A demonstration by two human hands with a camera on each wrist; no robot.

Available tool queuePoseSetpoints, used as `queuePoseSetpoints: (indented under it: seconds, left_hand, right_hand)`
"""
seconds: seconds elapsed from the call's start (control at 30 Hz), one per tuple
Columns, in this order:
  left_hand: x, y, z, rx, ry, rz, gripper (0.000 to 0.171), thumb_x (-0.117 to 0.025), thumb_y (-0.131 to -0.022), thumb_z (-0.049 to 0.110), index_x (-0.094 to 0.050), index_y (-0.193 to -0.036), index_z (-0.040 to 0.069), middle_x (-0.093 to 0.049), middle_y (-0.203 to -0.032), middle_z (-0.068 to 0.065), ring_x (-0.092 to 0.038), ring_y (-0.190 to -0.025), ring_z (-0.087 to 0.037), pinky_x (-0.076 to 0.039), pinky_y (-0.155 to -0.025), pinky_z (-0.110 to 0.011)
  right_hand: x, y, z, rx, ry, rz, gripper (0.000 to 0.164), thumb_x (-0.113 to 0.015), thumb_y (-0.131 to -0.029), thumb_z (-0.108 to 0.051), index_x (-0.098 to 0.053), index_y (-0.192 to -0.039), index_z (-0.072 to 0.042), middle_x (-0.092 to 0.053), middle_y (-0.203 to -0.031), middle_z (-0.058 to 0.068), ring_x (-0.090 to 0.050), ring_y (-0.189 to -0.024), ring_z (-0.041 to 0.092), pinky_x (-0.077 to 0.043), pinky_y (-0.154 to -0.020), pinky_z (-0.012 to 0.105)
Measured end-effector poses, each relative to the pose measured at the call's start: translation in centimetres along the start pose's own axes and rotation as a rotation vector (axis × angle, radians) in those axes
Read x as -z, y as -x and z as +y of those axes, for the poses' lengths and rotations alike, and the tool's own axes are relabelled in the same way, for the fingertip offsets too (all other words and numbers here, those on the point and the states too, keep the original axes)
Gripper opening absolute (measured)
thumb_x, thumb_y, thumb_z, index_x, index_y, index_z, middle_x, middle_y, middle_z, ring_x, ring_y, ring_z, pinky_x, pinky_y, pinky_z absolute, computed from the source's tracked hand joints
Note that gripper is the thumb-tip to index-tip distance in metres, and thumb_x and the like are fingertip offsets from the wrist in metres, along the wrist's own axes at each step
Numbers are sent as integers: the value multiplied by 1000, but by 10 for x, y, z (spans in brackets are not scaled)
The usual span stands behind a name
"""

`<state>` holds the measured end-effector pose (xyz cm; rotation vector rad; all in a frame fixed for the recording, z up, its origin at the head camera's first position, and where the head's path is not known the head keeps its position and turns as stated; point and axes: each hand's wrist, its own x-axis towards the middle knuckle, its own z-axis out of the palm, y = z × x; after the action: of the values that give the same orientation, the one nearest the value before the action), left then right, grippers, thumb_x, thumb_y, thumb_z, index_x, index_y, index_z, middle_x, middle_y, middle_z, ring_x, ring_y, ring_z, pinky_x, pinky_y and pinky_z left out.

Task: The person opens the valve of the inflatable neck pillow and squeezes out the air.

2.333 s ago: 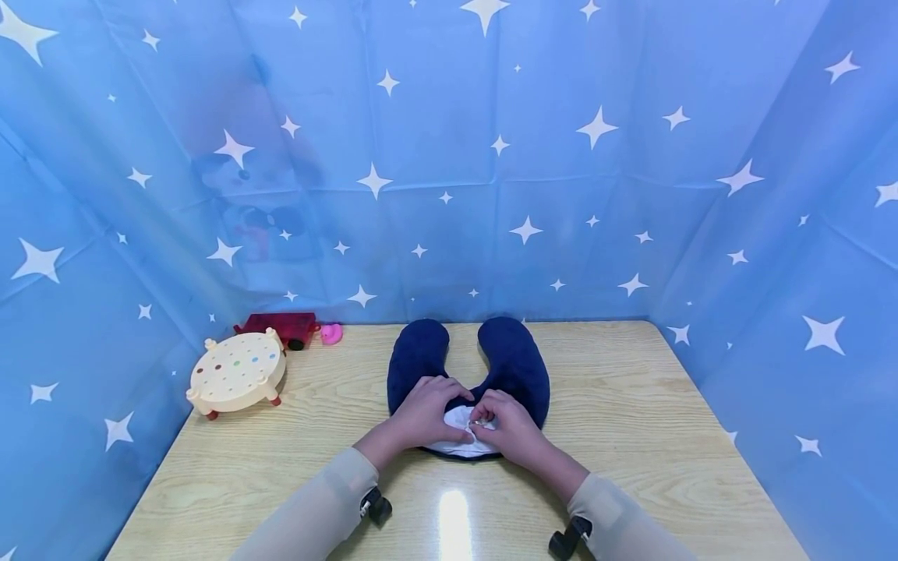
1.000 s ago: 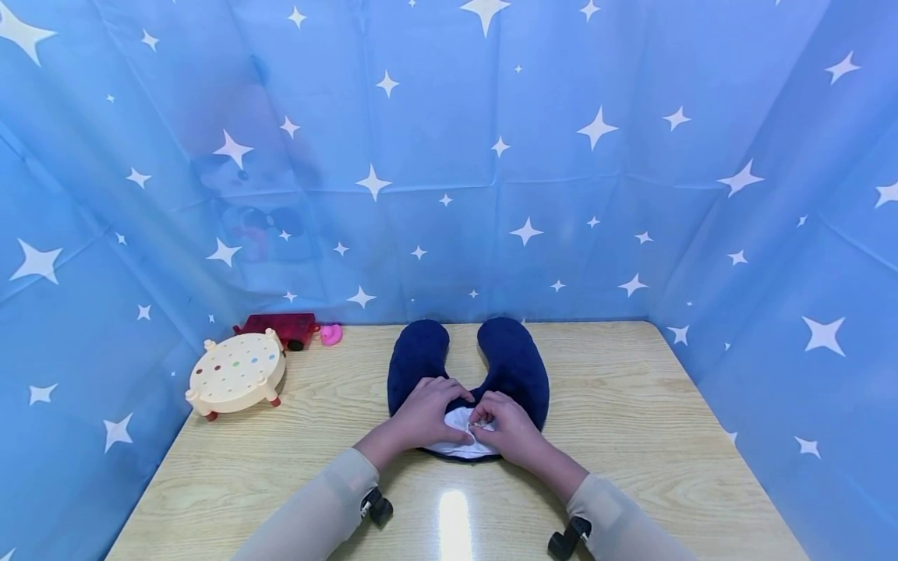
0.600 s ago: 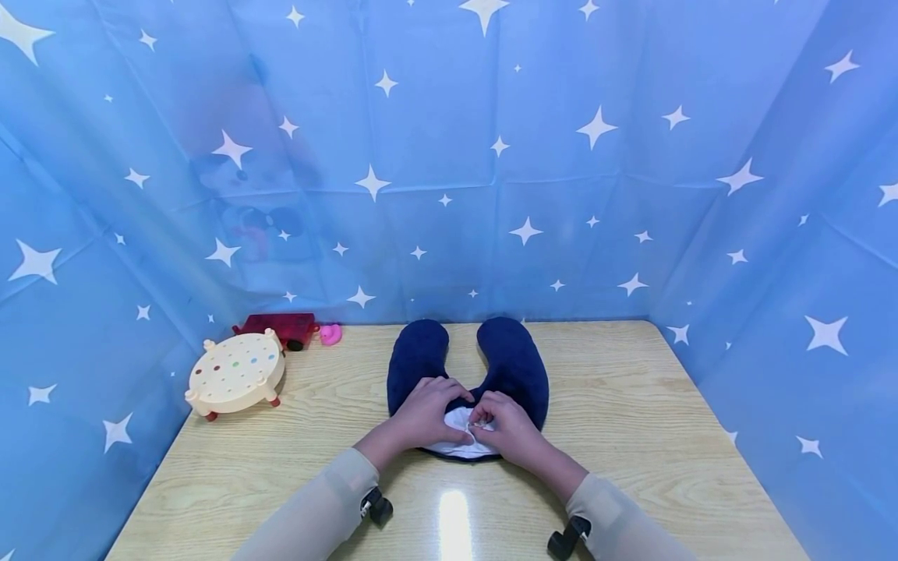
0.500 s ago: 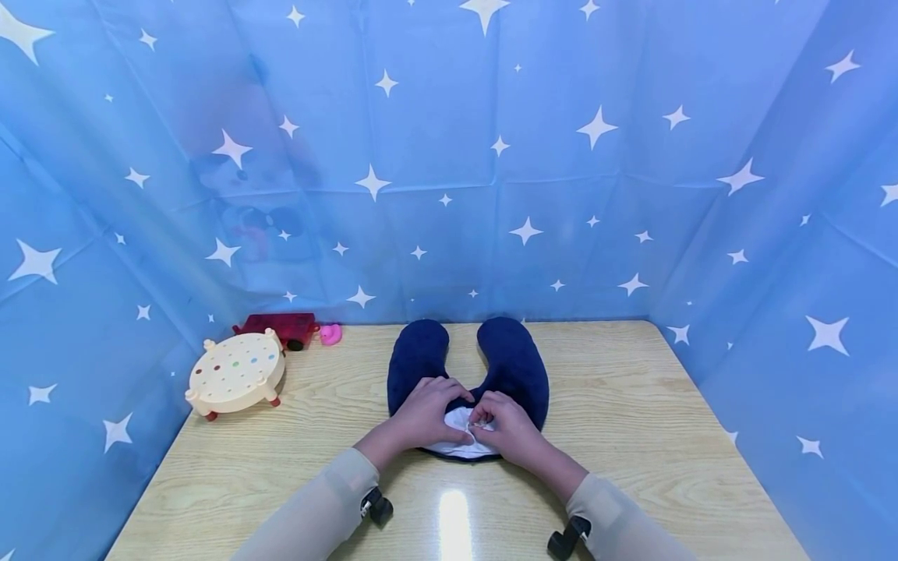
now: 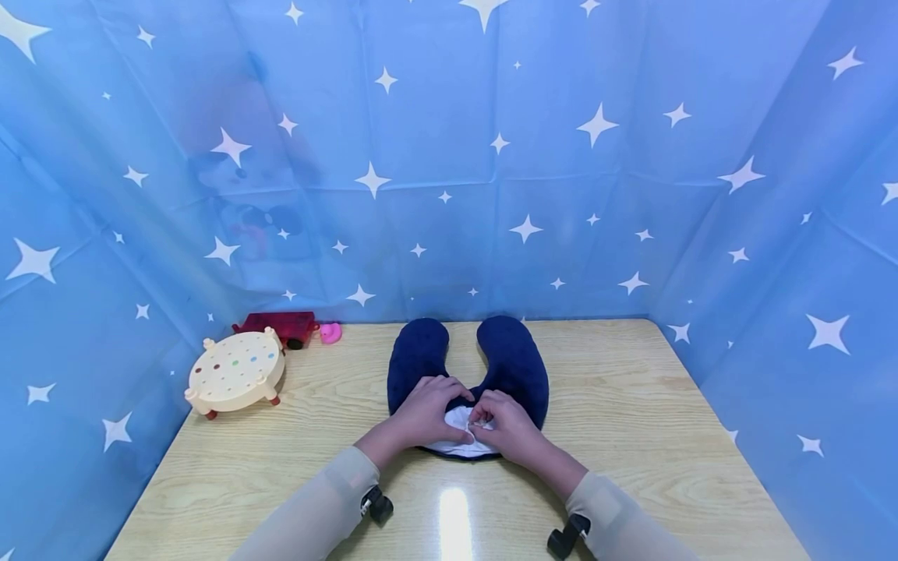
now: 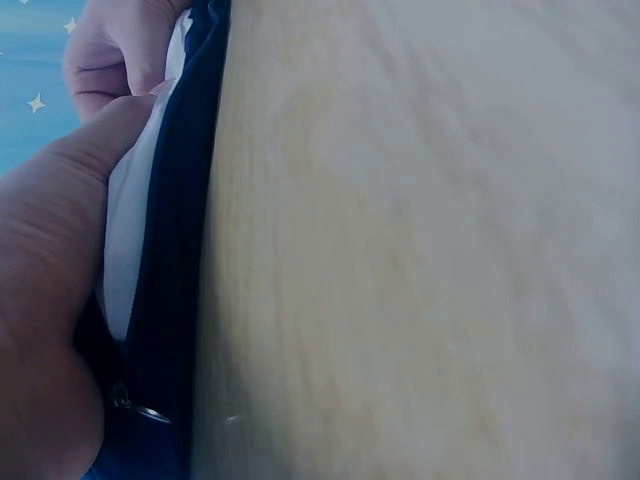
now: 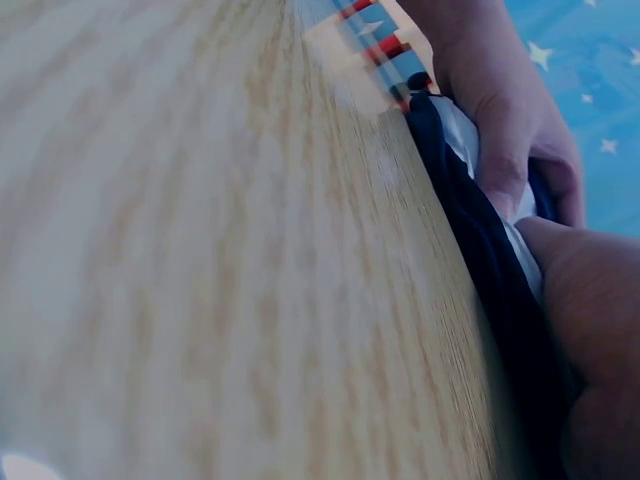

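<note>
A navy U-shaped neck pillow point(image 5: 515, 351) lies on the table with its curved middle toward me. Through an unzipped opening there, its white inner fabric point(image 5: 456, 448) shows. My left hand point(image 5: 425, 411) grips the left side of the opening, thumb on the white fabric and fingers over the far edge. From the right, my right hand point(image 5: 515, 427) pinches the white fabric between thumb and curled forefinger; whether a small pull is between them is too small to tell. In the left wrist view a metal zipper pull point(image 6: 140, 408) hangs at the end of the cover's opening.
At the back left of the wooden table point(image 5: 645, 436) stands a cream round stool-like toy point(image 5: 237, 372) with coloured dots. Behind it are a translucent red toy cart point(image 5: 281, 326) and a pink toy duck point(image 5: 330, 333). A blue star-patterned curtain point(image 5: 449, 257) surrounds the table.
</note>
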<state>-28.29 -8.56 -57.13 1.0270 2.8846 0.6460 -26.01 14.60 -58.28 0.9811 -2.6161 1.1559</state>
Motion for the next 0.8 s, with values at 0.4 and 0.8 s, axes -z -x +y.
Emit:
queuePoseSetpoints:
  seconds: [0.4, 0.8]
  left_hand:
    - [1, 0, 2, 2, -1, -5, 65, -92, -85, 61, -73, -135, 25, -69, -135, 8, -58, -131, -16, -37, -122, -46]
    - [-1, 0, 0, 1, 10, -4, 64, -92, -85, 61, -73, -134, 25, -69, -134, 8, -58, -131, -15, -36, -123, -46]
  right_hand:
    - [-1, 0, 0, 4, 23, -3, 21, -88, -90, -6, -72, -89, -20, -59, -88, -12, -54, -86, 6, -48, -80, 31]
    - [0, 0, -2, -35, 11, -36, 20, -87, -92, -7, -73, -90, -20, -59, -89, -13, -55, -88, 8, -48, -83, 32]
